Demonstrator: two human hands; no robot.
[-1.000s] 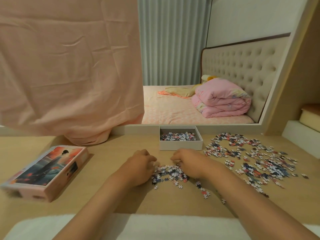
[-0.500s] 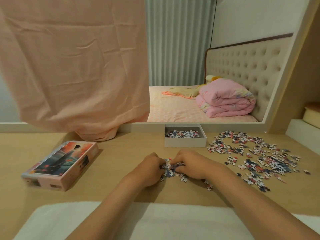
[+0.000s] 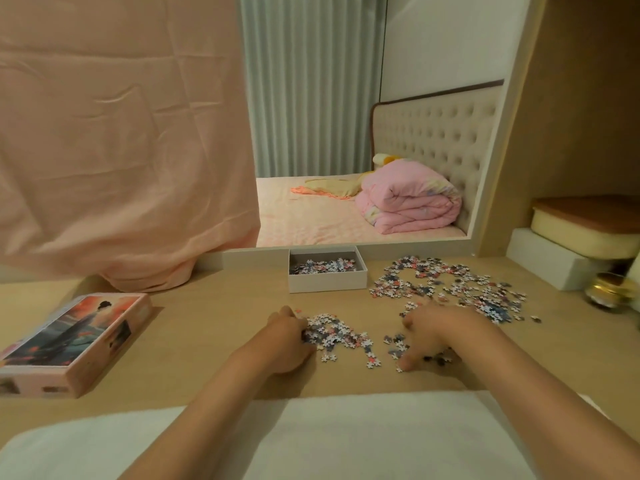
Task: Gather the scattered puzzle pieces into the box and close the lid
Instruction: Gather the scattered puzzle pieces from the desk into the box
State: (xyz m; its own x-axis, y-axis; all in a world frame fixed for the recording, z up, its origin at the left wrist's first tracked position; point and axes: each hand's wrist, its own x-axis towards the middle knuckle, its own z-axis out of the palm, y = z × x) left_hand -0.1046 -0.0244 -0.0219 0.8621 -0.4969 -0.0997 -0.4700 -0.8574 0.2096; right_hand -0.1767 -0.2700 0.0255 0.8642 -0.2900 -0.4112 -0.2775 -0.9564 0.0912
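On the counter (image 3: pixel 207 327), at its left edge, we see the lid (image 3: pixel 69 341) lying picture-up, with bare wood between it and our left hand (image 3: pixel 289 341). Its fingers curl against a small heap of pieces (image 3: pixel 341 336); whether they grip any we cannot tell. The open box (image 3: pixel 327 284) sits at the back edge, partly filled. Our right hand (image 3: pixel 438 332), blurred, spreads its fingers over loose pieces, and the large scatter (image 3: pixel 450 289) reaches toward the right edge.
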